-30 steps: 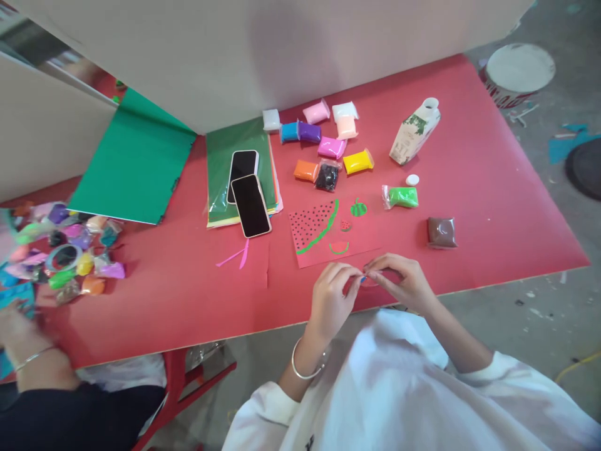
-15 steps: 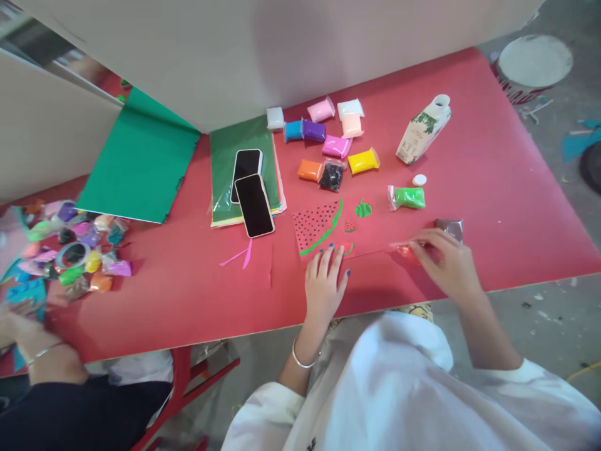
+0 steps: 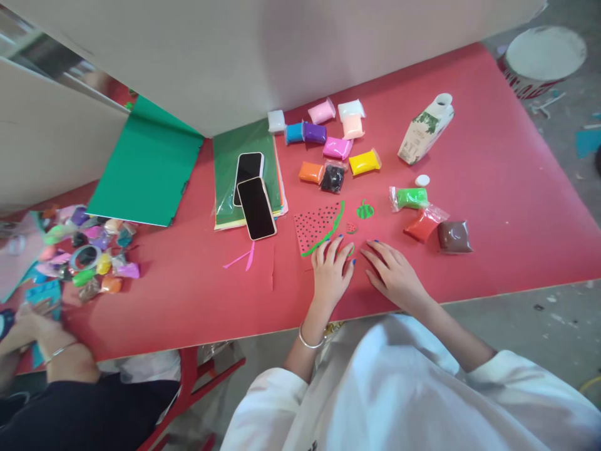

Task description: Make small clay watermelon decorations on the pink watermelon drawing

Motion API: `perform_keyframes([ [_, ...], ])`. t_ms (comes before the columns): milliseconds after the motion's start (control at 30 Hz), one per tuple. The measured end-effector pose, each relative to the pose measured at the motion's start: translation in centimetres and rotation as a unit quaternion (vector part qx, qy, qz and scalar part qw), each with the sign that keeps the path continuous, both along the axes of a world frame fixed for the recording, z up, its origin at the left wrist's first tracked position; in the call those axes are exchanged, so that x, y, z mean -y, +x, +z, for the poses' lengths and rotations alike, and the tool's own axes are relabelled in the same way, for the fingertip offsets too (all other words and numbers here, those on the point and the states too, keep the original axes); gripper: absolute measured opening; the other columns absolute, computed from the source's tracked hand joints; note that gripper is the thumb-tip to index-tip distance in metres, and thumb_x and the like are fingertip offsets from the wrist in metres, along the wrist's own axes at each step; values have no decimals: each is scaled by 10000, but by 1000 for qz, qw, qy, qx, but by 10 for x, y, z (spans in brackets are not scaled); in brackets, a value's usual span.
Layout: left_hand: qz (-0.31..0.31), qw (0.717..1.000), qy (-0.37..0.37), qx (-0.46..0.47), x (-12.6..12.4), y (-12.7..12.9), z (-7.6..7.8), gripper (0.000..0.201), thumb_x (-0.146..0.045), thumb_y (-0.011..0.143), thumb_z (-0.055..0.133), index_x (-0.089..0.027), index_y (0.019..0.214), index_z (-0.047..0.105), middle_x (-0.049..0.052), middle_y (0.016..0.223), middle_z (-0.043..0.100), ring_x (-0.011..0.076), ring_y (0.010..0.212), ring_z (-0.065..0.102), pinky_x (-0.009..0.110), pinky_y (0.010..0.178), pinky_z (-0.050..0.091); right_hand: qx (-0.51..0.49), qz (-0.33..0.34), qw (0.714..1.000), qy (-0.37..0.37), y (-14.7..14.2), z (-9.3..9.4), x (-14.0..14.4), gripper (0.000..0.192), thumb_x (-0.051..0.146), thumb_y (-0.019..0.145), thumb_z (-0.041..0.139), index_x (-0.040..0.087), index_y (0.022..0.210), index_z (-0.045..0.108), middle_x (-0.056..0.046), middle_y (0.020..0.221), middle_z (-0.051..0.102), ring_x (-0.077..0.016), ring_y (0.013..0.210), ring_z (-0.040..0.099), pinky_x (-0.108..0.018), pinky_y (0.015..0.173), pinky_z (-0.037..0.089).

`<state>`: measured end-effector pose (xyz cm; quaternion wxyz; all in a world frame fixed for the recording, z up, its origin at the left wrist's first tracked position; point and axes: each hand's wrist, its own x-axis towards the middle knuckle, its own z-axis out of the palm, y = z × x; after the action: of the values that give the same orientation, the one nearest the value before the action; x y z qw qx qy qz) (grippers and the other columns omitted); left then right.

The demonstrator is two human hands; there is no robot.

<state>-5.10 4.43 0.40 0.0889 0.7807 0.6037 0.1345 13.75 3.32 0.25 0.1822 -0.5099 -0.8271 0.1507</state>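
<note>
A red sheet (image 3: 315,228) lies in front of me with a large watermelon slice on it, black dots and a green rind (image 3: 335,224). Beside that are a small green watermelon (image 3: 365,209) and a tiny slice (image 3: 351,228). My left hand (image 3: 330,272) rests on the sheet's lower part, fingers spread, partly covering another green-edged shape. Just right of it, my right hand (image 3: 395,274) lies palm down with fingers stretched out, apparently holding nothing. Packets of red clay (image 3: 422,225), green clay (image 3: 411,198) and brown clay (image 3: 455,237) sit beyond the right hand.
Several more clay packets, such as yellow (image 3: 365,162), lie toward the partition. A carton (image 3: 425,129) and white cap (image 3: 422,180) stand right. Two phones (image 3: 256,210) rest on green folders (image 3: 225,188); pink plastic tools (image 3: 250,257) lie nearby. A co-worker's hands (image 3: 42,329) are far left.
My right hand has let go of the red clay packet, leaving it beside the brown one, and moved left onto the sheet. My left hand stays on the sheet.
</note>
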Motion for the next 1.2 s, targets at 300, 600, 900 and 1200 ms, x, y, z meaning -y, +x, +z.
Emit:
perform_keyframes([
  [300, 23, 1000, 10, -11, 4, 2, 1, 420, -359, 863, 564, -308, 1279, 558, 15, 1386, 530, 280, 1260, 408, 479, 1068, 297, 12, -14, 1000, 21, 1, -8, 0, 452, 287, 915, 479, 168, 1351, 487, -106, 1407, 496, -269, 1282, 455, -422, 1047, 415],
  [600, 16, 1000, 8, -21, 1, 3, 2, 374, -343, 841, 588, -337, 1215, 605, 15, 1398, 521, 296, 1280, 405, 512, 1071, 291, 6, -18, 1000, 17, 0, -6, 0, 461, 276, 904, 475, 199, 1358, 478, -111, 1401, 503, -289, 1266, 479, -452, 1015, 441],
  [900, 12, 999, 12, -48, 10, 4, 5, 488, -367, 891, 523, -351, 1374, 461, 6, 1437, 487, 295, 1295, 407, 529, 1094, 264, 9, -14, 1000, 14, 0, -8, 1, 459, 277, 907, 482, 179, 1356, 479, -105, 1410, 495, -279, 1264, 477, -430, 1035, 429],
  [1200, 30, 999, 1, -27, 15, 11, 7, 479, -372, 898, 519, -331, 1372, 465, 44, 1439, 482, 307, 1342, 369, 584, 1120, 211, -269, -15, 963, -32, 2, 14, 0, 216, 247, 870, 581, 257, 1077, 641, -85, 1123, 663, -239, 1109, 600, -461, 976, 476],
])
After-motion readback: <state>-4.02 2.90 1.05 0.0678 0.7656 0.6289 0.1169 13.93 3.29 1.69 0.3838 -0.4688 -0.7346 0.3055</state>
